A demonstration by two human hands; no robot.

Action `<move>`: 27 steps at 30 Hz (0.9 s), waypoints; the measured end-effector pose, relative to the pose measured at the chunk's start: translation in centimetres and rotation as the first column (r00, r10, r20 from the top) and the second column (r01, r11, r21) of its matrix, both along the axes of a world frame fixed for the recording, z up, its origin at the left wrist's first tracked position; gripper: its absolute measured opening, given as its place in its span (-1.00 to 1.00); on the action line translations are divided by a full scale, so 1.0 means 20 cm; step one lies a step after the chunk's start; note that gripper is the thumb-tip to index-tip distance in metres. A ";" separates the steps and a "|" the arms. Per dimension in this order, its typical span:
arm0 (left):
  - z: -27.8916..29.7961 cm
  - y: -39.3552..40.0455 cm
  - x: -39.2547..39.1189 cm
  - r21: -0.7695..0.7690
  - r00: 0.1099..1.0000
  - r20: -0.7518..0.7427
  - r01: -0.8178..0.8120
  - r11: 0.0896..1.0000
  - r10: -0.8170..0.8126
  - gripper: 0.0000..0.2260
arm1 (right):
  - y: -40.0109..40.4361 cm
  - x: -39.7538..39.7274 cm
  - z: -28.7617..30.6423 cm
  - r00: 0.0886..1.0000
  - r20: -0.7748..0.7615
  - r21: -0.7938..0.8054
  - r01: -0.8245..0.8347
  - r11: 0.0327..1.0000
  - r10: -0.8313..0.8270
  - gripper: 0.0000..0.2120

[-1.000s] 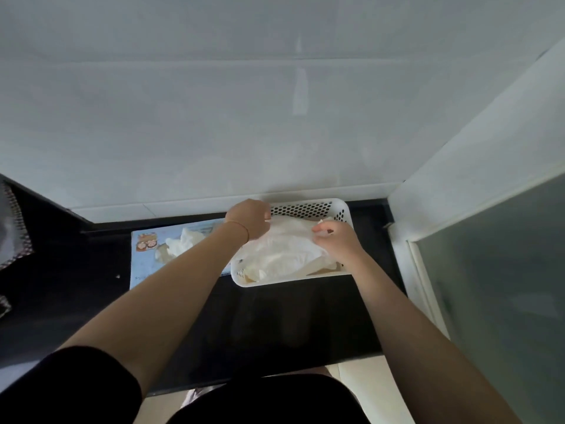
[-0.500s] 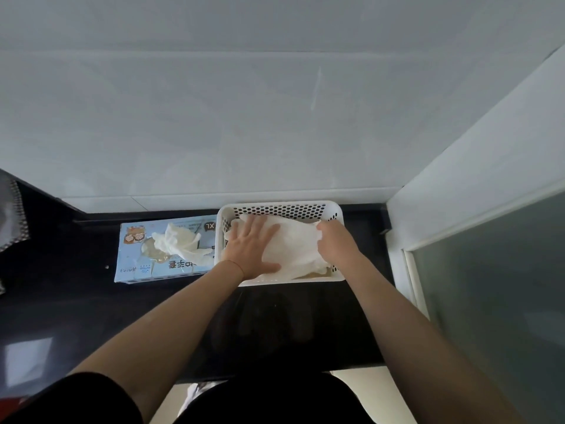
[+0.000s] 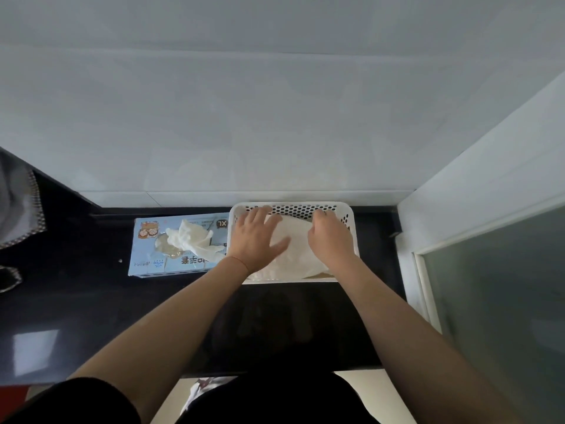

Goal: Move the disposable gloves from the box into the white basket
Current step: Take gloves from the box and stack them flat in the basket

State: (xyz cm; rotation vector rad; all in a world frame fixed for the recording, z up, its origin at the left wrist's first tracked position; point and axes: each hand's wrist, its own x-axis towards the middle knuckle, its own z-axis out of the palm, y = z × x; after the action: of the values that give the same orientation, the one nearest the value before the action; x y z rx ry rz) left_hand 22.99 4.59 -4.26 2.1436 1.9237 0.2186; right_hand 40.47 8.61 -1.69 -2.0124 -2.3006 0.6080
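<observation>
Sleeves: black, at the bottom edge of the view, with both bare forearms reaching forward over the bench (image 3: pixel 91 301), a dark glossy top.
Left hand (image 3: pixel 255 240): laid flat on the pile of disposable gloves (image 3: pixel 295 243), its fingers (image 3: pixel 260 214) straight and spread wide, thumb angled out to the right over the pile.
Right hand (image 3: pixel 328 238): on the right side of the same pile, knuckles up and fingers bent downward at the far edge; whether they pinch the material cannot be told.
Disposable gloves: a crumpled, translucent white heap inside the white basket (image 3: pixel 348 215), filling most of it between the two hands.
White basket: rectangular, with perforated walls, standing on the bench against the back wall, its left side just beside the glove box (image 3: pixel 146 258).
Glove box: light blue carton lying flat to the left of the basket, marked XL, with more gloves (image 3: pixel 192 240) bunched up and sticking out of its top opening.
Cloth (image 3: pixel 18 206): grey, hanging at the far left edge.
Wall (image 3: pixel 275 117): white tile behind the bench.
</observation>
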 end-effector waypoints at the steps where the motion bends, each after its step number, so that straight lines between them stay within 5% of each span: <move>1: 0.03 0.01 -0.03 0.139 0.999 0.037 -0.042 0.989 0.038 -0.55 | 0.00 -0.04 0.01 0.999 -0.027 0.015 -0.016 1.000 0.017 -0.86; 4: 0.11 0.00 -0.22 0.325 0.973 0.063 -0.229 0.918 0.221 -0.78 | -0.01 -0.20 0.06 0.991 -0.108 0.039 -0.078 0.996 0.081 -0.90; 8: 0.18 -0.08 -0.51 0.013 0.880 -0.021 -0.474 0.881 0.474 -0.59 | -0.07 -0.45 0.08 0.972 -0.177 0.026 -0.154 0.988 0.156 -0.91; 11: 0.17 -0.14 -0.69 -0.201 0.817 0.059 -0.553 0.809 0.573 -0.60 | -0.13 -0.63 0.08 0.961 -0.207 -0.040 -0.194 0.980 0.182 -0.91; 15: 0.20 -0.19 -0.82 -0.344 0.779 0.212 -0.506 0.791 0.591 -0.87 | -0.18 -0.80 0.08 0.954 -0.243 -0.083 -0.202 0.976 0.177 -0.89; 23: 0.30 -0.18 -0.88 -0.256 0.823 0.396 -0.326 0.910 0.406 -0.88 | -0.22 -1.01 0.11 0.925 -0.363 -0.087 -0.154 0.984 0.113 -0.80; 27: 0.36 -0.16 -0.91 -0.221 0.780 0.492 -0.318 0.922 0.387 -0.89 | -0.19 -1.06 0.15 0.927 -0.371 -0.027 -0.068 0.997 0.053 -0.91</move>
State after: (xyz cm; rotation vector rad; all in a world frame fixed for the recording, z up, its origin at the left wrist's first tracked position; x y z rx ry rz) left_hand 4.89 1.49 2.85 1.4129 1.9069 0.6646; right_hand 19.19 4.76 1.38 -1.6666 -2.1414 0.9513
